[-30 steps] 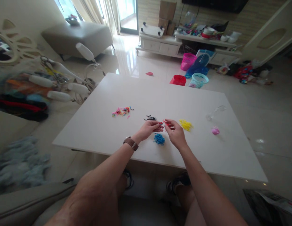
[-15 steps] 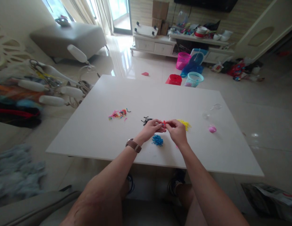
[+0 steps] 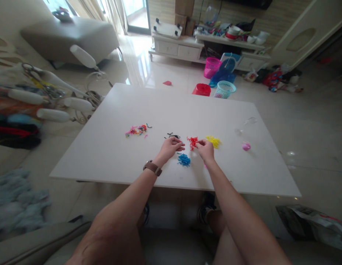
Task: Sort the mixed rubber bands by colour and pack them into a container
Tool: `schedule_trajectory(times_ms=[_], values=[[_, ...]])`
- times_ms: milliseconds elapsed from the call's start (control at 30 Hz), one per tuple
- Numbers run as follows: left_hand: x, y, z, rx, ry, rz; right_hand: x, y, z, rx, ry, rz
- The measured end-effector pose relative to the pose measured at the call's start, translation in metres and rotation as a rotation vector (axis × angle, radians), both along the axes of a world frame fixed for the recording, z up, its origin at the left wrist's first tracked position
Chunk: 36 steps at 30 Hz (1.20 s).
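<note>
The right hand (image 3: 205, 151) has its fingertips close together at the red pile (image 3: 192, 142) on the desk (image 3: 104, 154); the left hand (image 3: 169, 149) curls near the blue pile (image 3: 184, 159). Whether either holds anything, I cannot tell. Light pinches should avoid scattering pieces.

Black pile (image 3: 173, 135): partly hidden behind the left fingers (image 3: 180, 145); piece count not determinable.
Left grip: too small to tell whether a piece is pinched.
Red pile (image 3: 191, 142): right edge covered by the right fingers (image 3: 200, 144); any held piece indistinguishable.
Yellow pile (image 3: 215, 141): beyond the right fingers, near side hidden by that hand.
Pink speck (image 3: 205, 166): below the right fingers, partly covered by the forearm; unidentifiable.
Mixed pile (image 3: 136, 130): left of the left fingers; single pieces too small to separate.
Dark screen (image 3: 250, 3): far beyond the fingers, cut by the top edge.
</note>
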<state>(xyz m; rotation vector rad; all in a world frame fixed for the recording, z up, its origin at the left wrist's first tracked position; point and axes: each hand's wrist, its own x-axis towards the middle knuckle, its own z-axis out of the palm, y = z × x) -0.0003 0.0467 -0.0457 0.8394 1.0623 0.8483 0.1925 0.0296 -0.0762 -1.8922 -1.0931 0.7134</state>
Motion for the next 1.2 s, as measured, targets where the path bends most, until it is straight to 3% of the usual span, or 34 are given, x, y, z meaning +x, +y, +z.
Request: schedule_trajectory(times_ms=[167,300,467,600,867,1000,1200], values=[[-0.003,0.003,-0.005,0.061,0.03,-0.03,0.003,0.002,-0.019,-0.046,0.09,-0.032],[0.0,0.01,-0.007,0.083,0.049,-0.07,-0.001,0.006,-0.01,-0.028,0.161,-0.032],[0.005,0.016,-0.012,0.112,0.062,-0.112,-0.019,0.003,0.016,0.048,0.325,0.227],[0.009,0.015,-0.014,0.102,0.075,-0.136,-0.022,-0.002,0.019,0.042,0.285,0.333],[0.015,0.006,-0.011,0.108,0.116,-0.166,-0.018,-0.005,0.021,0.067,0.164,0.3],[0.015,0.005,-0.01,0.118,0.154,-0.154,-0.008,-0.004,0.027,0.114,0.164,0.186],[0.013,0.01,-0.012,0.1,0.159,-0.133,0.009,-0.001,0.012,0.059,0.165,0.079]])
